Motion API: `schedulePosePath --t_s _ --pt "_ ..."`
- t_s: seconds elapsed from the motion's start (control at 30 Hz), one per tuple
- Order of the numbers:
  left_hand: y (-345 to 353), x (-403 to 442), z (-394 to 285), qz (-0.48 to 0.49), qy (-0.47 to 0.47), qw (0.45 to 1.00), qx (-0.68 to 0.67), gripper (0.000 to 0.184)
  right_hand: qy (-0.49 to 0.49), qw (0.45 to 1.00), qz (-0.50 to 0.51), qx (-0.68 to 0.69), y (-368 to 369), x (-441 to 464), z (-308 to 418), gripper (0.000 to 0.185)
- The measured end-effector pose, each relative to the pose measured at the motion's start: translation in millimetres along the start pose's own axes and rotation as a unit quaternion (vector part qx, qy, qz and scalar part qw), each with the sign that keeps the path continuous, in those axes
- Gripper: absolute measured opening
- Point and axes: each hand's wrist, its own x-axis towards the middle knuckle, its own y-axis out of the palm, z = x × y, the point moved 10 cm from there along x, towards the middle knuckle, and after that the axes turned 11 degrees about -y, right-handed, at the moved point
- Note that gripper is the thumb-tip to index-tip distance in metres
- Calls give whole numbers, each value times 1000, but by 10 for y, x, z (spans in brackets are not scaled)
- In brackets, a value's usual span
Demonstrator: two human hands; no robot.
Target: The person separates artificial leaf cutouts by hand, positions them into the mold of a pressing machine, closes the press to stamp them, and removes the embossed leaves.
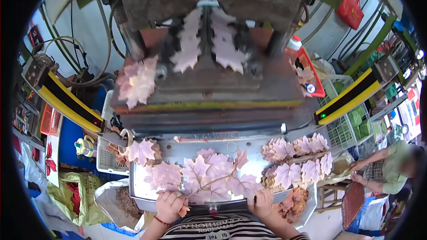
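My left hand (170, 207) is curled at the front rim of a metal tray (144, 204), with a small orange-brown leaf (183, 210) sticking out beneath its fingers. My right hand (261, 202) is closed at the same rim farther right; what its fingertips grip is hidden. Between the hands lies a spray of pale pink artificial maple leaves (209, 171) on thin stems. A leaf pile (163, 175) sits beyond my left hand. Stacked leaf bunches (288, 173) lie on the tray's right side.
Above the tray stands a press (209, 106) with pink leaf strips (189, 40) on its dark plate. Yellow-black bars (69, 100) flank it. Bags with contents (122, 204) stand at left; a red basket (313, 73) is at right. A co-worker (396, 169) sits far right.
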Motion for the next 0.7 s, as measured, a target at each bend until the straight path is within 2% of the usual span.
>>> schedulePosePath --t_s 0.27,0.53,0.63,0.67,0.7 --pt "18 22 -6 -17 1 1000 14 25 1 1000 -2 -6 2 -16 0 26" --pt "45 23 -8 13 -6 1000 2 23 13 1000 -8 11 -18 3 -11 27" --pt "-67 121 -46 22 -17 1000 -10 23 87 988 -106 74 -250 96 -126 30" --pt "-153 160 -85 14 -30 999 -11 24 137 969 -162 127 -378 67 -200 32" --pt "-252 187 -128 7 -44 999 -11 24 112 976 -138 124 -459 175 -138 33"
